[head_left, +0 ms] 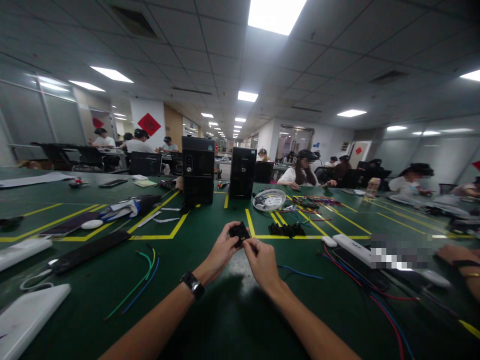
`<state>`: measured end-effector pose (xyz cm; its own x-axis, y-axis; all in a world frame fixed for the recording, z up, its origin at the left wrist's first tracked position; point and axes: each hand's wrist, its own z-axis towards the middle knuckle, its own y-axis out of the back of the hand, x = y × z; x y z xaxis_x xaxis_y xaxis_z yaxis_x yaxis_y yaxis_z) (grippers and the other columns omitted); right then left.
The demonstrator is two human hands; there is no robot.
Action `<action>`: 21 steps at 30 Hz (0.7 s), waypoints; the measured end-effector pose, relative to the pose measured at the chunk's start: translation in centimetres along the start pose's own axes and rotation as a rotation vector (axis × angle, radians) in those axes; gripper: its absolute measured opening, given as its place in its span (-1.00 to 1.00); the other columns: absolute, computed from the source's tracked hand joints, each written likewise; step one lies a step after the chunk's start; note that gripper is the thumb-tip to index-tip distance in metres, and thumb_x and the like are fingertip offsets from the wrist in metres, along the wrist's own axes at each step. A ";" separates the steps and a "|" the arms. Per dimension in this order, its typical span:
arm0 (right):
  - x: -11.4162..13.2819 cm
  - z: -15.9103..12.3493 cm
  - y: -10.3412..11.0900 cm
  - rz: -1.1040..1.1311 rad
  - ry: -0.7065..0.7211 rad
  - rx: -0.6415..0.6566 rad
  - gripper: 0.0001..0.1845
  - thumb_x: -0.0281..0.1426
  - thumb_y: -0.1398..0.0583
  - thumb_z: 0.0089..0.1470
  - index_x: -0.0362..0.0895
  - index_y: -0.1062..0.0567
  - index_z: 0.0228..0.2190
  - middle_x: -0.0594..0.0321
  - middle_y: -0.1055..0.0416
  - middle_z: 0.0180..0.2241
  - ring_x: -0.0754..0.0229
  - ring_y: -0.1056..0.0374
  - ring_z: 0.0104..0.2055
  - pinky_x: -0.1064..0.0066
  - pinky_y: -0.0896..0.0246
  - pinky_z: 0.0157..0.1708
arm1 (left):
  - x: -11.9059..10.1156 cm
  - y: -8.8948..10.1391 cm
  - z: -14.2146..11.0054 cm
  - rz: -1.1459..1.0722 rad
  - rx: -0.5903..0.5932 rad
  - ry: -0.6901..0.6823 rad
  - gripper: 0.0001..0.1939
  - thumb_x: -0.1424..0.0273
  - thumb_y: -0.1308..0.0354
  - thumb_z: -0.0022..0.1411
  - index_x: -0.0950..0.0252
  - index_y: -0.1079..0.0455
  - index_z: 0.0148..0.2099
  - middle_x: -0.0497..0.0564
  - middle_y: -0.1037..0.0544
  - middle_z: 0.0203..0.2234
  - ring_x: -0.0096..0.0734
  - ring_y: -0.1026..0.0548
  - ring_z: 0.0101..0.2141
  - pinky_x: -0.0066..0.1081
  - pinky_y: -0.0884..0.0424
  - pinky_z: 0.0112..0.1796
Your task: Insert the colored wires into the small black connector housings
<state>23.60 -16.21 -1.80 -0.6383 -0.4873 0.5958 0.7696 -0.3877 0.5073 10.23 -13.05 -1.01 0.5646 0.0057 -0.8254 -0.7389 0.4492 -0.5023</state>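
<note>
A small black block-like part (238, 232) is gripped between the thumb and fingers of my left hand (224, 246), above the green table. Thumb and fingertips of my right hand (260, 256) pinch together at the part's lower right edge; whatever they hold there is too small to make out. Several similar black parts (287, 230) lie in a row just beyond my right hand. A blue wire (300, 271) rests to the right of that hand. Left of my left wrist lie loose green wires (150, 265) and another blue wire (144, 287).
Two black computer towers (198, 172) (242, 172) stand ahead on the green table (210, 320). Behind the black parts sits a white fan-like basket (269, 199). Red and blue wires (388, 315) run along the right, near another person's hand (455, 252). A white power bank-like box (33, 315) lies at left.
</note>
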 end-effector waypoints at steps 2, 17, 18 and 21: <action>0.0 0.0 0.0 -0.029 0.009 -0.013 -0.73 -0.34 -0.05 0.17 -0.15 -0.53 -0.37 0.23 -0.48 -0.51 0.23 -0.35 -0.51 0.49 -0.06 -0.47 | 0.0 0.1 0.0 0.013 0.007 -0.012 -0.60 0.51 -0.08 0.14 0.21 -0.20 0.05 0.13 -0.44 -0.03 -0.24 -0.41 0.00 -0.13 -0.24 0.08; -0.4 0.1 -0.1 -0.027 -0.046 0.061 -0.70 -0.35 -0.11 0.12 -0.14 -0.47 -0.58 0.30 -0.42 -0.67 0.28 -0.31 -0.62 0.50 -0.05 -0.52 | 0.5 0.8 0.0 0.191 0.044 -0.026 -0.54 0.47 -0.12 0.15 0.19 -0.14 0.10 0.14 -0.38 0.02 -0.23 -0.39 0.01 -0.11 -0.20 0.10; -0.3 0.1 0.0 -0.018 -0.047 0.058 -0.70 -0.34 -0.10 0.12 -0.14 -0.47 -0.59 0.29 -0.42 -0.67 0.28 -0.31 -0.62 0.50 -0.05 -0.52 | 0.5 0.8 0.0 0.192 0.047 -0.029 -0.54 0.46 -0.12 0.15 0.19 -0.13 0.10 0.14 -0.38 0.02 -0.23 -0.39 0.01 -0.10 -0.20 0.10; -0.2 0.3 0.2 -0.006 -0.046 0.015 -0.70 -0.32 -0.10 0.13 -0.14 -0.48 -0.56 0.29 -0.43 -0.64 0.27 -0.32 -0.59 0.50 -0.06 -0.51 | 0.5 1.0 0.1 0.182 0.049 -0.026 -0.54 0.45 -0.13 0.14 0.20 -0.14 0.09 0.14 -0.39 0.01 -0.24 -0.39 0.01 -0.10 -0.18 0.11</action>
<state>23.90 -15.98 -1.63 -0.6435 -0.4480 0.6206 0.7654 -0.3789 0.5201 9.79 -12.56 -1.89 0.4329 0.1135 -0.8943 -0.8112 0.4817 -0.3316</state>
